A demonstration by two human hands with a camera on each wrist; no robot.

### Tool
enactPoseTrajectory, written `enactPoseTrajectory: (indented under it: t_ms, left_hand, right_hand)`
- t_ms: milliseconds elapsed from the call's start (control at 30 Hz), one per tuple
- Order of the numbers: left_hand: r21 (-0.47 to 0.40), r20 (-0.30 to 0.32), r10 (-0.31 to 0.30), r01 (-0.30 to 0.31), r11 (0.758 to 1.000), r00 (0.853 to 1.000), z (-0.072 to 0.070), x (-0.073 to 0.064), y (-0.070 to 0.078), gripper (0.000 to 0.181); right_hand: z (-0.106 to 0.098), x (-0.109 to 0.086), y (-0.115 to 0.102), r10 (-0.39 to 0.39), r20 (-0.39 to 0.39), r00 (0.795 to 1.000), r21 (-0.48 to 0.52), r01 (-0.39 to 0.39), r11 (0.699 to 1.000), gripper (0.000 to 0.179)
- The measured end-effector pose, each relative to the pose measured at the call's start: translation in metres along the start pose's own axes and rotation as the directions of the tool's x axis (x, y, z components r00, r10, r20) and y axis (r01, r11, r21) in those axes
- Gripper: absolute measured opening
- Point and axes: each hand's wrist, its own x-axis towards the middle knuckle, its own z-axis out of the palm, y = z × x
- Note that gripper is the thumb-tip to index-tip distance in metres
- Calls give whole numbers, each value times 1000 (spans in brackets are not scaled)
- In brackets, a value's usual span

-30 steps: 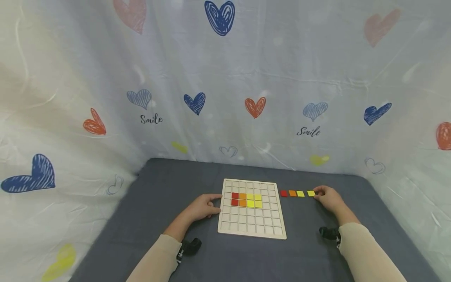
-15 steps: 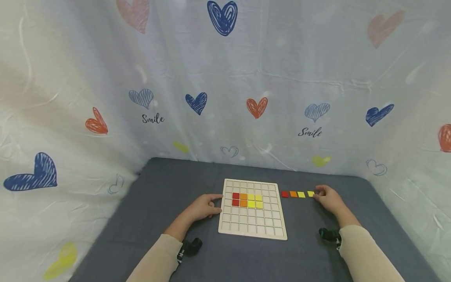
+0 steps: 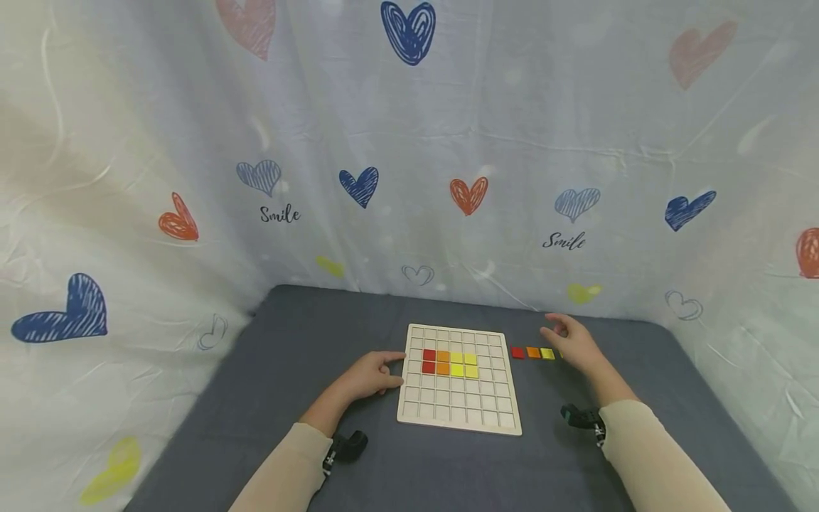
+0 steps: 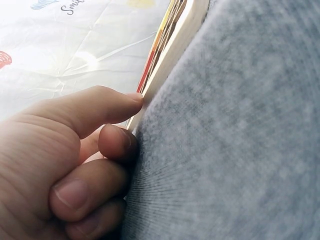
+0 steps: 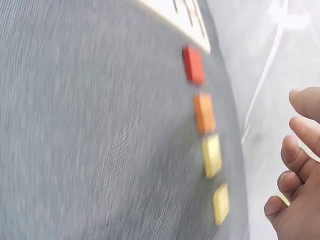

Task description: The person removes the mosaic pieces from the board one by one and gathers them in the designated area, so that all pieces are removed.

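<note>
My left hand (image 3: 366, 375) rests at the left edge of a pale wooden grid board (image 3: 451, 413), index finger and thumb touching its side. The left wrist view shows the fingertip of this hand (image 4: 80, 150) against the board's edge. Two rows of tiles in red (image 3: 429, 360), orange (image 3: 443, 363) and yellow lie in the board's cells. Above the loose tiles my right hand (image 3: 579, 347) is raised, fingers apart and holding nothing. Below it, the end yellow tile (image 5: 221, 204) lies on the cloth, mostly hidden by the hand in the head view.
Right of the board, a loose red tile (image 3: 517, 353), an orange tile (image 3: 533, 353) and another yellow tile (image 3: 547, 353) line up on the dark grey cloth (image 3: 307, 320). A white curtain (image 3: 409, 235) printed with hearts hangs behind and at both sides.
My right hand has let go of the end yellow tile and moved up and left above the row. The left hand stays at the board's edge.
</note>
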Motion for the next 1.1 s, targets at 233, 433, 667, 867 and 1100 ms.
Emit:
enactPoseTrajectory:
  t_ms: [233, 433, 667, 867, 1100]
  left_hand:
    - [4, -1, -10, 10, 1000, 1000, 1, 2, -1, 59]
    - [9, 2, 1, -1, 1000, 1000, 1, 2, 0, 60]
    - [20, -5, -7, 7, 1000, 1000, 0, 2, 0, 60]
    - [25, -6, -11, 11, 1000, 1000, 1, 2, 0, 60]
    - [8, -1, -23, 23, 1000, 1000, 0, 2, 2, 60]
  right_hand:
    - [15, 8, -25, -72, 9, 997, 65, 71, 995, 51]
    - [30, 12, -46, -102, 49, 994, 96, 97, 991, 50]
    - [54, 16, -72, -184, 104, 977, 105, 173, 979, 46]
    - [79, 13, -94, -243, 183, 953, 159, 215, 964, 43]
    - [103, 11, -114, -286, 254, 924, 164, 250, 954, 40]
